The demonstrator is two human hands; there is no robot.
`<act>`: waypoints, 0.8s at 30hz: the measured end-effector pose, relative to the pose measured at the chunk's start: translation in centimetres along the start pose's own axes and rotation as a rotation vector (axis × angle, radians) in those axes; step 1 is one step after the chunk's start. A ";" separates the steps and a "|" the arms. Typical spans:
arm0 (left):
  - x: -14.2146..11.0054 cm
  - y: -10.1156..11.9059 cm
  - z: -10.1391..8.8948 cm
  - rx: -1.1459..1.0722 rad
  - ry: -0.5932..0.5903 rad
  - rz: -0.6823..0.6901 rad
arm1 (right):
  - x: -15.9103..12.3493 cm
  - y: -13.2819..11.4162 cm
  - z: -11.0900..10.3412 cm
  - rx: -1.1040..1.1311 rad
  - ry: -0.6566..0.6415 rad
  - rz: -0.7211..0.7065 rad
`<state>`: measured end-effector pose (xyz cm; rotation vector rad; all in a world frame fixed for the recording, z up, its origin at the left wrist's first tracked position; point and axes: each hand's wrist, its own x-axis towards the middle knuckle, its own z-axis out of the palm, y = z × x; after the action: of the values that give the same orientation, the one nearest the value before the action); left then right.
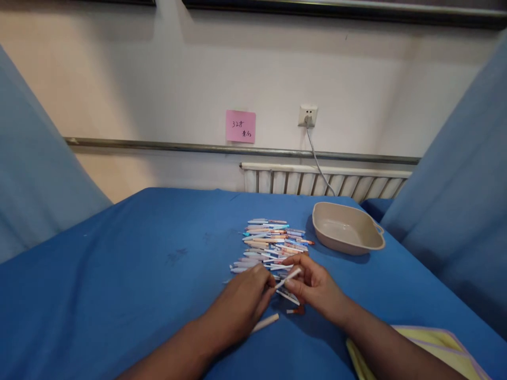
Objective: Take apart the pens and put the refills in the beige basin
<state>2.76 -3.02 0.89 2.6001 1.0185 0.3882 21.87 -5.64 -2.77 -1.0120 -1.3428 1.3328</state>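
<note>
Head view: our left hand and right hand pinch a slim white pen between fingertips, above the near end of a pile of pens on blue cloth. It looks light, stiff and smooth, apt to roll or slip; mid-barrel seems the steadiest hold. Another pen lies beside our left hand.

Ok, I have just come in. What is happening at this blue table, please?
A person holds a slim white pen-like piece between the left hand and the right hand. The hands are at the near end of a long pile of pens on the blue cloth. One pale piece lies apart beside the left hand. A beige basin stands beyond the right hand.
</note>
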 end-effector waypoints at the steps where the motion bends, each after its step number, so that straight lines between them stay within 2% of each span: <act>1: 0.3 0.3 0.4 0.002 -0.012 0.017 | 0.0 0.2 0.2 0.009 -0.002 0.016; 3: 0.8 0.7 1.2 -0.005 -0.028 0.048 | 0.1 0.4 0.4 -0.033 0.040 -0.003; 6: 1.2 0.4 1.8 -0.022 -0.047 0.063 | 0.3 0.6 -0.3 -0.124 0.195 -0.078; 10: 1.3 -0.8 1.9 0.079 -0.089 0.100 | 0.8 0.1 -1.3 -0.042 0.331 -0.040; 15: 1.9 -1.1 2.1 0.189 -0.127 0.207 | 0.9 -0.5 -1.3 0.019 0.333 0.011; 24: 2.2 -0.9 2.8 0.286 -0.161 0.223 | 1.6 0.6 -1.5 0.052 0.286 0.021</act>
<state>4.83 -1.41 -1.66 2.9557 0.7815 0.0841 22.93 -3.73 -3.35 -1.1358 -1.0804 1.1810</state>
